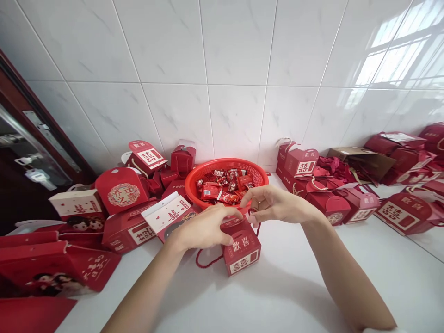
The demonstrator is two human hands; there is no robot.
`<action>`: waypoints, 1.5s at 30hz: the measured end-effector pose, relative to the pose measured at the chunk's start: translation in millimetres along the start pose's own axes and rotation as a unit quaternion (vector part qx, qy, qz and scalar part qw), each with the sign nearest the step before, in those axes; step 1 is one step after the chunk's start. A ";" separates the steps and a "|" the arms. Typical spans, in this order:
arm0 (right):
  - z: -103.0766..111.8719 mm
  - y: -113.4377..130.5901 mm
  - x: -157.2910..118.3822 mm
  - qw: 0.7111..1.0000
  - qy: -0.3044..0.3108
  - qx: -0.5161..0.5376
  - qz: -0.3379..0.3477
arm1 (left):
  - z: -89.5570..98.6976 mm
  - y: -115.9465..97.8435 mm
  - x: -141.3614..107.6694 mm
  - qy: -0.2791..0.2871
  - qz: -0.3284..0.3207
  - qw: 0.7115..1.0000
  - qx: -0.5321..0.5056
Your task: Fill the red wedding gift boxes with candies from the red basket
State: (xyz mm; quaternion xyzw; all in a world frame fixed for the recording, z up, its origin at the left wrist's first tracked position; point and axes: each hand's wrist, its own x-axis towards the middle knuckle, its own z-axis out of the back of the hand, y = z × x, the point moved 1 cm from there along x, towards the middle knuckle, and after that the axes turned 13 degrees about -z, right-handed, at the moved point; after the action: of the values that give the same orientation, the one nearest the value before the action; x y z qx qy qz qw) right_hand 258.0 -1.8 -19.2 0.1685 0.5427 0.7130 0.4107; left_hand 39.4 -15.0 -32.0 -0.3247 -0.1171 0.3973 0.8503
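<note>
A small red gift box with gold lettering stands on the white table in front of me. My left hand is curled round its top left side, the thumb pressed on the lid. Above the box's back right corner, my right hand pinches the dark red cord between thumb and fingers. Another stretch of cord loops out onto the table at the left. Just behind the hands sits a red plastic basket holding many wrapped candies.
Red gift boxes and bags are heaped on the left, and more boxes line the right side. An open cardboard box stands among them. A white tiled wall rises behind; a door with keys is at far left.
</note>
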 end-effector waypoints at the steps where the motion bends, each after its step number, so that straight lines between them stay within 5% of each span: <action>1: 0.2 1.1 -0.6 1.000 -0.008 0.008 -0.002 | 2.4 0.1 -1.5 -0.022 -0.004 0.999 -0.048; 4: -0.2 6.1 -3.5 0.999 -0.026 0.026 0.011 | 11.7 -3.9 -6.7 -0.080 -0.035 0.974 -0.209; 10: -12.3 14.0 -10.0 0.991 -0.122 0.007 0.048 | 15.0 -24.5 -12.1 -0.145 -0.201 0.880 -0.404; 18: -36.9 12.8 -8.3 0.949 -0.294 -0.051 0.101 | -1.8 -31.3 -9.9 -0.163 -0.306 0.857 -0.380; 26: -36.7 16.1 1.2 0.887 -0.416 0.046 0.195 | 5.9 -26.8 -8.5 -0.217 -0.335 0.848 -0.350; 30: 0.3 18.3 -11.0 0.788 -0.566 0.064 0.235 | 14.6 -10.3 0.9 -0.282 -0.285 0.864 -0.305; 35: 81.8 7.0 -34.2 0.666 -0.706 -0.062 0.234 | 15.6 31.6 30.3 -0.302 -0.162 0.914 -0.218; 40: 148.7 -25.7 -37.0 0.627 -0.744 -0.169 0.156 | 5.5 61.9 49.0 -0.244 -0.094 0.958 -0.121; 45: 175.1 -62.8 -23.9 0.588 -0.778 -0.202 0.089 | 7.3 66.0 49.2 -0.224 -0.106 0.961 -0.122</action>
State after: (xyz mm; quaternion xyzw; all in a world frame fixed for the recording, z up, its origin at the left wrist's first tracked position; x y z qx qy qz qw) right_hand 418.0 95.7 -9.5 0.6197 -0.1594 0.4341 0.6342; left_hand 28.8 56.6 -72.0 -0.3143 -0.3861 0.3499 0.7936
